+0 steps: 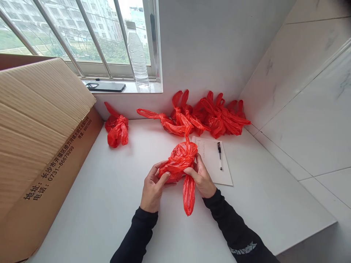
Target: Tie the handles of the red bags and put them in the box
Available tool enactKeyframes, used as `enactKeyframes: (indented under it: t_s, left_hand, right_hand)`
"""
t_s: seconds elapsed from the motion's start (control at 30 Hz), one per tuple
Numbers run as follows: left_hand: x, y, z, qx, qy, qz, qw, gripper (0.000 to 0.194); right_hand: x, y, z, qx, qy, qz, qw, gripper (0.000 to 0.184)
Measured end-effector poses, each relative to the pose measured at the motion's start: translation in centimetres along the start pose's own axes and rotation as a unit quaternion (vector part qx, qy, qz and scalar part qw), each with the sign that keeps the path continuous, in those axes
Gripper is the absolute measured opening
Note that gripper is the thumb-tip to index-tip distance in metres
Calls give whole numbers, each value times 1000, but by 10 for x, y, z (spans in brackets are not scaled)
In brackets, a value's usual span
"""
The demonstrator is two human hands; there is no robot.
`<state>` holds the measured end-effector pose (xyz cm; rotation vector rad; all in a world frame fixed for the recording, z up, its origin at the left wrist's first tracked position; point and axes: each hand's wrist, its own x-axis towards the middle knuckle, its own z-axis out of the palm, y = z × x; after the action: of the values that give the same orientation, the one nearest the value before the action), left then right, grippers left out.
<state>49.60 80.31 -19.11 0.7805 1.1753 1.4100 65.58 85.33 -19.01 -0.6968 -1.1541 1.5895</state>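
Head view: the bag is left of the paper, held between both hands, handles stretching near and far; left hand grips its body, right hand, nearer the paper, its knotted side.

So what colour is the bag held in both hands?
The held bag is bright red, best seen in the head view.

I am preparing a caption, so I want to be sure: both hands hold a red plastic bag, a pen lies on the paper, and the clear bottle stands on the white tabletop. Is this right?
Not entirely: the head view shows the clear bottle standing on the windowsill, not the white tabletop. Both hands do hold a red plastic bag, and a pen lies on the paper.
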Motion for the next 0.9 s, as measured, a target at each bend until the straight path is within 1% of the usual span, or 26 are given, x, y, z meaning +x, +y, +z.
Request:
enactKeyframes:
  t_s: [0.2, 0.33, 0.43, 0.6, 0.9]
  left_hand:
    - [0, -1, -1, 0, 2, -2, 1000, 50]
    - [1, 0, 0, -7, 3, -4, 1000, 51]
    - [2, 1, 1, -12, 7, -4, 1000, 52]
    - [3, 2, 2, -17, 15, -3, 1000, 53]
    - [4, 2, 0, -14, 12, -7, 1000, 56]
  right_hand:
    - [1, 1, -1, -4, -5, 13, 1000, 48]
    - [2, 0, -1, -15, 4, -8, 1000, 43]
    - [3, -1, 0, -21, 3, -16, 1000, 44]
    - [3, -2, 1, -14, 0, -8, 1000, 43]
    - [4, -5, 2, -16, 1, -7, 1000, 44]
